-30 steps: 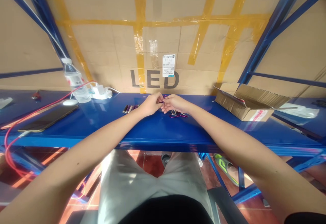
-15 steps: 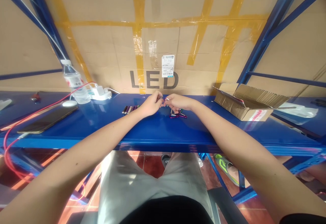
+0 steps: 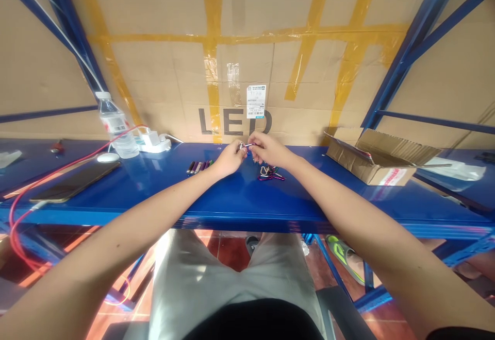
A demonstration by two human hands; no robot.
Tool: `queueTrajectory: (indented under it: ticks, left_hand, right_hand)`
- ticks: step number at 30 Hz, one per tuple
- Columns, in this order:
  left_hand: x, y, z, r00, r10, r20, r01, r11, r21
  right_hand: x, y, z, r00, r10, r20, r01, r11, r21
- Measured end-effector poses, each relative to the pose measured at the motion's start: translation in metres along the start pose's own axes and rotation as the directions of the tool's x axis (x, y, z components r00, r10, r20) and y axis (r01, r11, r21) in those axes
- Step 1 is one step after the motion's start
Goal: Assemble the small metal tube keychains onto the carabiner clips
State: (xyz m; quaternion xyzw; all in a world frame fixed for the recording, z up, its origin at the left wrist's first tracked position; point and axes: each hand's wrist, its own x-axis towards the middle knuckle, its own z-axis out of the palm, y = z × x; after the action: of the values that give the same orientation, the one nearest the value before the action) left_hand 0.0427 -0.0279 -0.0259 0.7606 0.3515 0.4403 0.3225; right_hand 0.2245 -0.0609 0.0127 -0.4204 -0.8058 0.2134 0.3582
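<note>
My left hand [image 3: 229,157] and my right hand [image 3: 268,150] meet above the far middle of the blue shelf [image 3: 240,201]. Both pinch a small silver metal piece [image 3: 246,146] held between their fingertips; it is too small to name. Just below my right hand lies a small heap of purple and silver carabiner clips [image 3: 269,173] on the shelf. A row of short dark and coloured sticks [image 3: 199,166] lies left of my left hand.
A water bottle [image 3: 115,125], a white charger block [image 3: 153,140] and a phone [image 3: 73,182] on a red cable [image 3: 42,180] sit at the left. An open cardboard box [image 3: 377,159] stands at the right. A taped cardboard sheet marked LED [image 3: 240,62] backs the shelf.
Both hands have lifted slightly off the shelf and drawn the small silver piece up between their fingertips. The clips on the shelf are now more exposed.
</note>
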Motion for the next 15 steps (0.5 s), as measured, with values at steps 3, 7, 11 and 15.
queueTrajectory:
  ticks: [3, 7, 11, 15]
  left_hand:
    - [0.0, 0.005, 0.0, 0.998, -0.062, 0.023, 0.064, 0.989, -0.135]
    - [-0.005, 0.018, 0.0, 0.994, -0.112, 0.009, 0.111, 0.961, -0.253]
    - [-0.007, 0.022, -0.001, 0.995, -0.095, 0.002, 0.093, 0.964, -0.25]
    - [-0.005, 0.017, -0.001, 0.999, -0.042, 0.019, 0.045, 0.975, -0.218]
  right_hand:
    - [-0.002, -0.001, -0.003, 0.997, -0.079, 0.008, 0.08, 0.994, -0.076]
    - [-0.003, -0.001, -0.002, 0.998, -0.049, -0.034, 0.047, 0.998, -0.042]
    - [0.0, 0.0, 0.002, 0.996, 0.006, -0.086, 0.002, 0.995, 0.102]
    - [0.0, -0.003, 0.001, 0.993, 0.075, -0.09, -0.064, 0.991, 0.116]
